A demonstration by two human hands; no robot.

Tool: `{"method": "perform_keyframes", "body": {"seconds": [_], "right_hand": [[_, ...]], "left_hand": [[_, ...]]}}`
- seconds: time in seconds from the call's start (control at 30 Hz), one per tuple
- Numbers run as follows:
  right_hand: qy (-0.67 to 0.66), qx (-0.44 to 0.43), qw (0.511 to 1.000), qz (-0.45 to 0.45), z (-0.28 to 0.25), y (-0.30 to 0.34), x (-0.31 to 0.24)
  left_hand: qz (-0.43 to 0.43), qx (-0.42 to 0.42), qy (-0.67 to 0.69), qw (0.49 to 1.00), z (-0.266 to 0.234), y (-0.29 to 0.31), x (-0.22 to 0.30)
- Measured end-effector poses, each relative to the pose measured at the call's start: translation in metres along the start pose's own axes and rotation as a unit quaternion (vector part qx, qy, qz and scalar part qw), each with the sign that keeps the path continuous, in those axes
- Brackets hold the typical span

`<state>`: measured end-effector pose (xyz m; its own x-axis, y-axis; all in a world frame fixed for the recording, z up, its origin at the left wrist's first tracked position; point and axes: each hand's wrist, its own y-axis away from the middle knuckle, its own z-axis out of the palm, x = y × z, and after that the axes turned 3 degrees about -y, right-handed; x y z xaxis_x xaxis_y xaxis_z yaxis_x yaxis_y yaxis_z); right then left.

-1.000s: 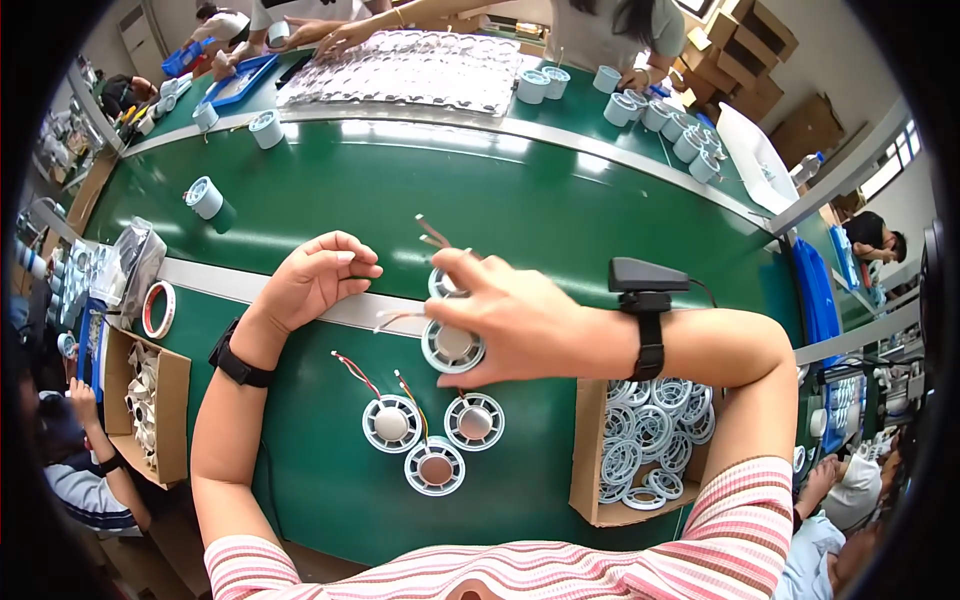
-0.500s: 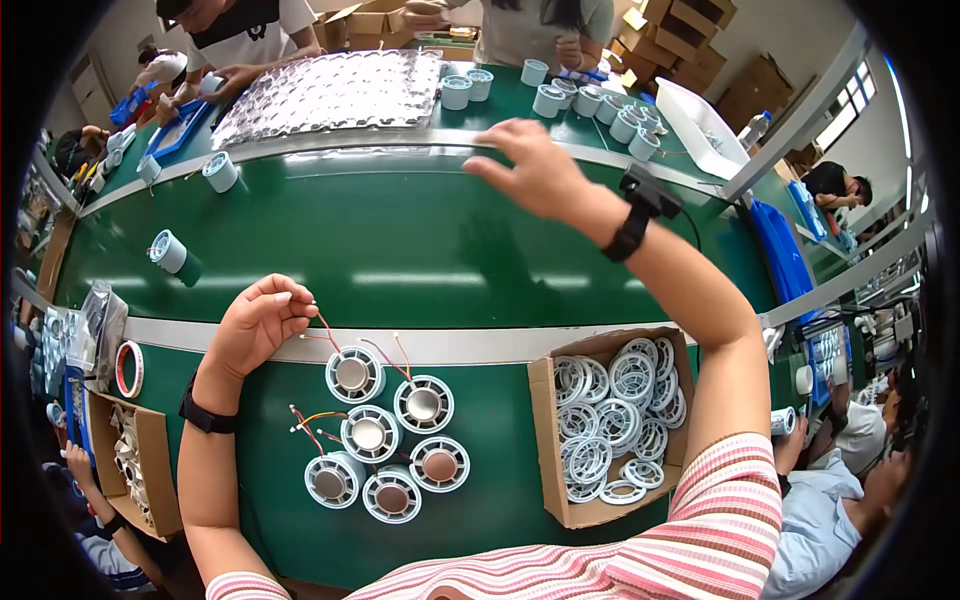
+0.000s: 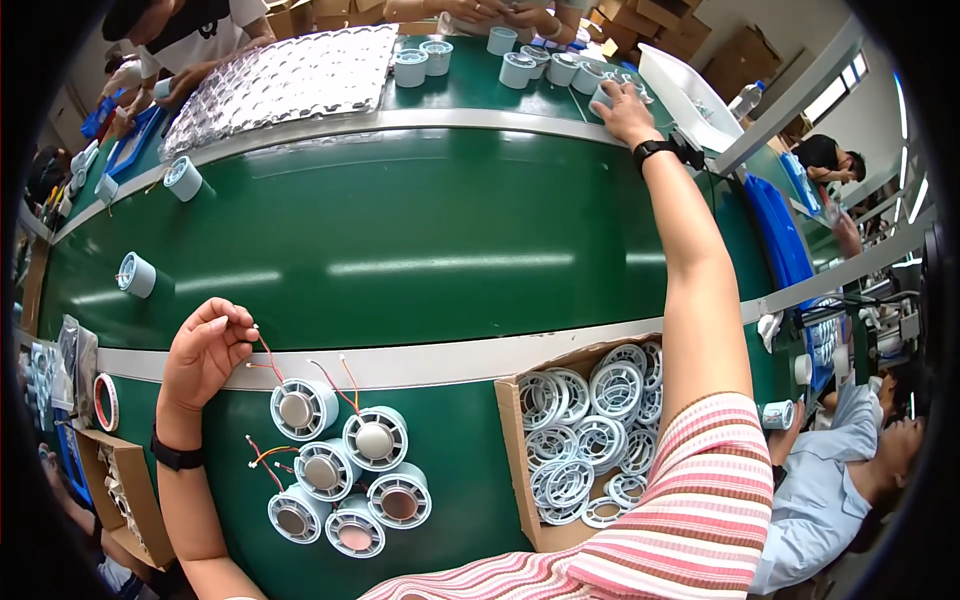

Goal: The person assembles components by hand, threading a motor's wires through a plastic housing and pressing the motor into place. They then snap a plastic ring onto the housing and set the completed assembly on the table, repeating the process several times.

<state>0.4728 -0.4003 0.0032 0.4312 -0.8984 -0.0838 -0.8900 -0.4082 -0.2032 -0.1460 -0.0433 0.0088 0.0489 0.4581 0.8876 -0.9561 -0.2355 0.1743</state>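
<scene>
While the right arm stretches over the green belt [image 3: 430,220], the right hand [image 3: 628,112] is at the far bench [image 3: 468,78], its bent fingers over a pale-blue cylinder [image 3: 599,98] at the near edge of a row of like cylinders [image 3: 561,72]; whether those fingers are closed on it cannot be told, since the hand covers much of it. The left hand [image 3: 208,350] hovers near the metal rail [image 3: 430,371] with its fingers loosely curled, their tips at the connector end of a thin red wire [image 3: 268,350]; whether they pinch it is too small to tell. That wire belongs to the uppermost of six speaker-like units [image 3: 375,438], which stand close together, round metal centres upward, on the green bench [image 3: 460,480] before the person. Just right of them is a cardboard box [image 3: 513,440] of pale-blue rings [image 3: 567,483], partly behind the right sleeve [image 3: 700,470]. The step in hand appears to be picking up from the far row. The next move seems to call for a secure hold around the cylinder's side, a lift clear of its close neighbours and care with any trailing leads, while the left hand keeps away from the other units' wires.
</scene>
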Motion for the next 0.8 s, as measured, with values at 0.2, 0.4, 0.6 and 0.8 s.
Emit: {"method": "perform_keyframes", "body": {"seconds": [0.2, 0.4, 0.6, 0.8], "right_hand": [[-0.074, 0.018, 0.997, 0.016, -0.005, 0.029, -0.019], [-0.176, 0.056, 0.98, -0.076, -0.017, 0.109, -0.083], [-0.316, -0.129, 0.86, -0.38, -0.06, 0.236, -0.186], [-0.341, -0.222, 0.759, -0.508, -0.074, 0.323, -0.259]], "left_hand": [[-0.007, -0.004, -0.016, 1.0, -0.013, 0.001, -0.008], [0.005, -0.001, -0.032, 0.999, -0.011, 0.004, -0.007], [0.006, -0.009, -0.037, 0.999, -0.007, -0.005, -0.011], [0.016, 0.006, -0.024, 1.0, -0.009, -0.003, -0.014]]}}
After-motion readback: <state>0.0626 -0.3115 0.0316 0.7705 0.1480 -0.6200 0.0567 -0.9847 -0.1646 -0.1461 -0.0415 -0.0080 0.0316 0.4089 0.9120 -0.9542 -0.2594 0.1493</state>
